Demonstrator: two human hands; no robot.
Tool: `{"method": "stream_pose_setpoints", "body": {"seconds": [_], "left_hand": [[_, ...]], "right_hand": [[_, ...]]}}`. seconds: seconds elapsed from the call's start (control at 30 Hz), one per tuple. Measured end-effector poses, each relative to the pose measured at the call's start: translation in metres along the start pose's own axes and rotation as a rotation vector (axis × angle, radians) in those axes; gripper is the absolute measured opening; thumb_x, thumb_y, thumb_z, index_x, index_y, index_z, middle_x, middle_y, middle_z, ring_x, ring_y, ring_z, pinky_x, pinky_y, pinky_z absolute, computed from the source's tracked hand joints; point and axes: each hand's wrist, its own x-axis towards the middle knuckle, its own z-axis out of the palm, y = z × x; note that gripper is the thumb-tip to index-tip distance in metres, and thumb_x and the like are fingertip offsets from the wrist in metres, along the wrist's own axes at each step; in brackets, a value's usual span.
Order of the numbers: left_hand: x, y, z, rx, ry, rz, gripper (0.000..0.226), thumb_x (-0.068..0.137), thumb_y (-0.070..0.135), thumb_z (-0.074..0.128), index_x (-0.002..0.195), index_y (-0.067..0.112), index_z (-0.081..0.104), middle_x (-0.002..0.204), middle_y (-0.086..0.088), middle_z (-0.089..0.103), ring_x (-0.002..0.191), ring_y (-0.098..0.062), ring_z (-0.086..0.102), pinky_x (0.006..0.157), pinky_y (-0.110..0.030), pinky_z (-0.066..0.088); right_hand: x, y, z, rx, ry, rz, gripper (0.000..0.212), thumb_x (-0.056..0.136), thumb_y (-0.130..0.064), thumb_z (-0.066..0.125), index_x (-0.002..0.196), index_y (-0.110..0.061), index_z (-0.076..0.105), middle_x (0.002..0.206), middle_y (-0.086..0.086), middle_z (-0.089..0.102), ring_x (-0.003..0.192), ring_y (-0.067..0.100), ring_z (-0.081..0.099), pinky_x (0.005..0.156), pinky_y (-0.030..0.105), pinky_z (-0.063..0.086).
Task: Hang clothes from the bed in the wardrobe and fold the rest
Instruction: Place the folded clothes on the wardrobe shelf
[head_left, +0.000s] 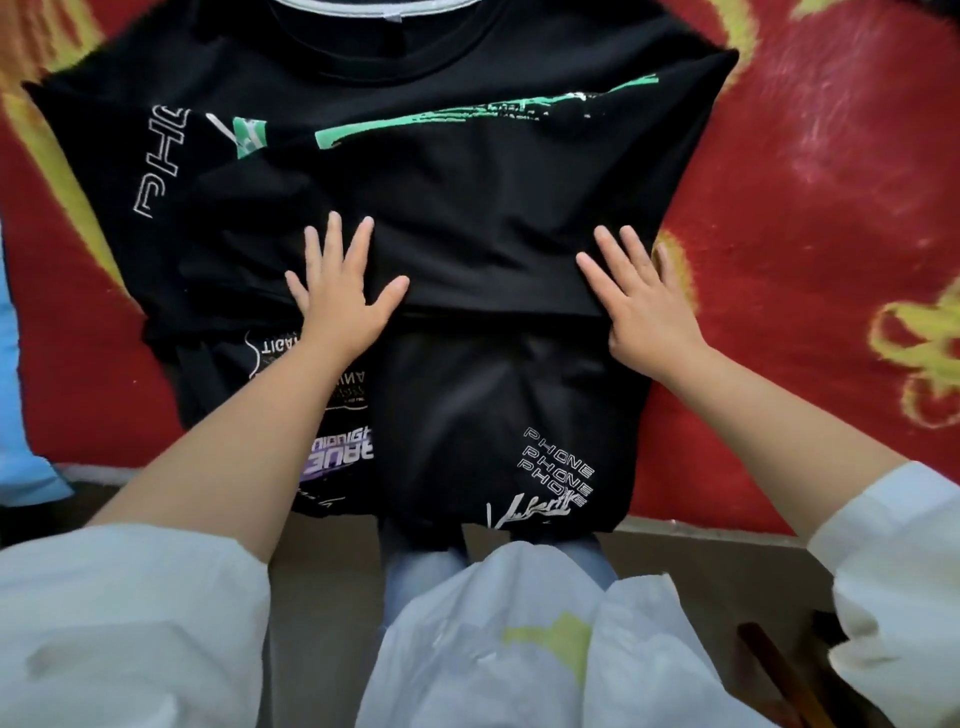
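Head view: one frame, looking down over both forearms onto a bed.
Shirt: black T-shirt lying flat on the blanket, collar at the far end, hem hanging over the near edge of the bed toward the person.
Fold: a dark panel of the shirt is doubled across the middle; its near edge runs between the two hands.
Left hand: left hand laid flat on the shirt, fingers straight and spread, palm down on the left end of the folded edge; it presses and grasps nothing.
Right hand: right hand laid flat likewise, fingers straight and pointing away, on the right end of the same edge, near the shirt's right side; it pinches nothing.
Prints: green streak and white lettering beyond the fingertips; "PHONE" in white outline left of the left hand; repeated "PHONE" and a script signature nearer than the right wrist; purple and white lettering under the left forearm.
Blanket: red blanket with yellow pattern, showing on both outer sides of the hands.
Sleeves: white sleeves pushed up both arms.
Blue cloth: light blue cloth at the frame edge, well left of the left hand.
Foreground: white garment front and jeans below the hem.
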Motion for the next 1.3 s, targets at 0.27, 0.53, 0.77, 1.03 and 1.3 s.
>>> {"method": "stream_pose_setpoints", "body": {"seconds": [0.27, 0.53, 0.77, 1.03, 1.3], "left_hand": [[-0.122, -0.06, 0.059, -0.158, 0.228, -0.444, 0.078, 0.087, 0.033, 0.06, 0.147, 0.01, 0.016, 0.154, -0.013, 0.009, 0.143, -0.028, 0.004, 0.113, -0.045, 0.005], [-0.191, -0.134, 0.076, -0.475, 0.382, -0.789, 0.074, 0.087, 0.024, 0.061, 0.145, 0.002, 0.019, 0.147, -0.021, 0.022, 0.136, -0.033, 0.024, 0.109, -0.031, 0.015], [-0.195, -0.185, 0.082, -0.612, 0.035, -0.72, 0.053, 0.085, 0.026, 0.065, 0.128, -0.001, 0.048, 0.132, -0.018, 0.05, 0.12, -0.031, 0.048, 0.098, -0.033, 0.037], [-0.174, -0.199, 0.125, -0.678, 0.1, -0.808, 0.04, 0.091, 0.014, 0.053, 0.127, -0.001, 0.048, 0.128, -0.02, 0.053, 0.116, -0.033, 0.051, 0.091, -0.034, 0.041], [-0.209, -0.236, 0.134, -1.052, 0.343, -0.9, 0.044, 0.094, 0.006, 0.033, 0.139, 0.006, 0.038, 0.136, -0.015, 0.047, 0.121, -0.031, 0.047, 0.1, -0.035, 0.04]], "right_hand": [[-0.091, -0.022, 0.032, 0.437, 0.173, 0.472, 0.089, 0.074, -0.051, 0.041, 0.139, 0.009, 0.027, 0.14, 0.027, 0.037, 0.132, 0.039, 0.032, 0.11, 0.034, 0.019], [-0.176, -0.104, 0.077, 0.784, 0.184, 0.938, 0.072, 0.082, -0.014, 0.067, 0.141, -0.004, 0.027, 0.097, 0.005, 0.047, 0.09, 0.019, 0.044, 0.086, 0.03, 0.038], [-0.208, -0.157, 0.118, 0.966, 0.229, 1.222, 0.046, 0.084, -0.005, 0.063, 0.123, 0.003, 0.039, 0.122, 0.022, 0.051, 0.091, 0.016, 0.043, 0.071, 0.021, 0.033], [-0.18, -0.156, 0.172, 1.42, 0.264, 1.446, 0.039, 0.085, -0.009, 0.062, 0.121, -0.013, 0.048, 0.11, 0.005, 0.051, 0.088, 0.017, 0.049, 0.048, 0.024, 0.051], [-0.204, -0.158, 0.164, 0.983, 0.376, 1.426, 0.041, 0.086, 0.005, 0.033, 0.124, 0.001, 0.05, 0.111, 0.016, 0.056, 0.101, 0.029, 0.054, 0.076, 0.03, 0.041]]}}
